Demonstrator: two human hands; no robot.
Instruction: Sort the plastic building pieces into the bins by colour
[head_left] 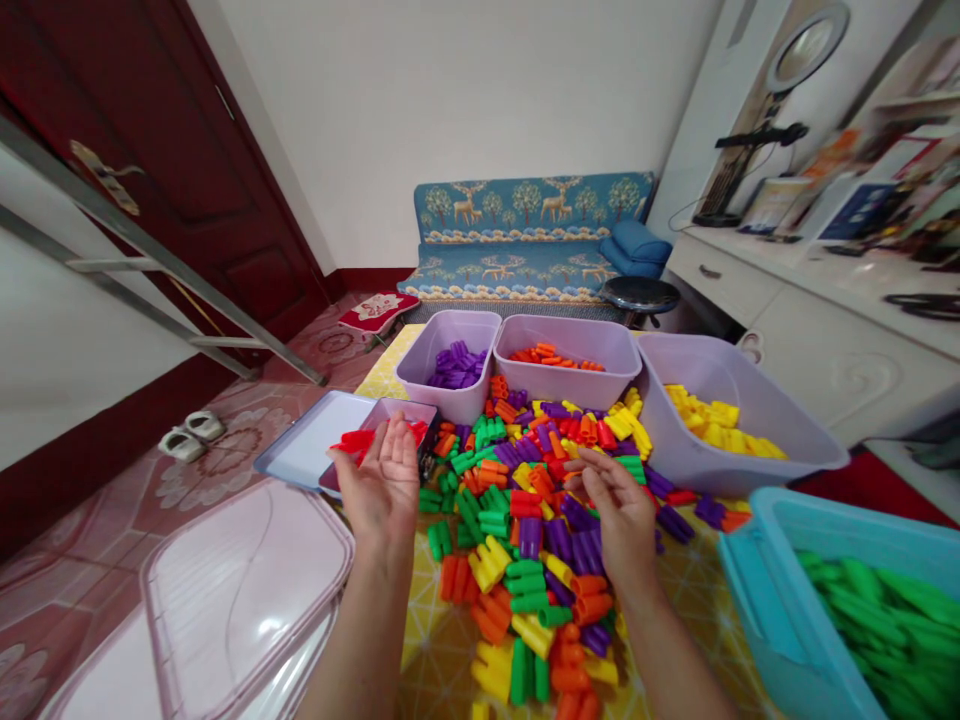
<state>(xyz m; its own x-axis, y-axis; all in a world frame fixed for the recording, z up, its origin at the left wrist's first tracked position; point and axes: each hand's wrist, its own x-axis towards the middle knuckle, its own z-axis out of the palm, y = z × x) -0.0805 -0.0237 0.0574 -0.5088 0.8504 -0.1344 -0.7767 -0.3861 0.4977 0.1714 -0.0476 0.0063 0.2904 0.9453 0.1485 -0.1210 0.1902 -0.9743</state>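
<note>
A heap of plastic blocks (525,520) in red, orange, yellow, green and purple covers the yellow tablecloth (435,640). My left hand (384,482) is raised palm-up with its fingers stretched out, right at a small lilac bin (427,412) that holds red blocks (352,441). My right hand (619,512) lies over the heap with its fingers spread, fingertips touching orange and red blocks near the middle. Neither hand visibly grips a block.
At the back stand lilac bins: one with purple blocks (450,365), one with orange blocks (566,360), a big one with yellow blocks (724,420). A teal bin of green blocks (862,600) is at the right. A clear lid (240,590) and a white tray (311,450) lie left.
</note>
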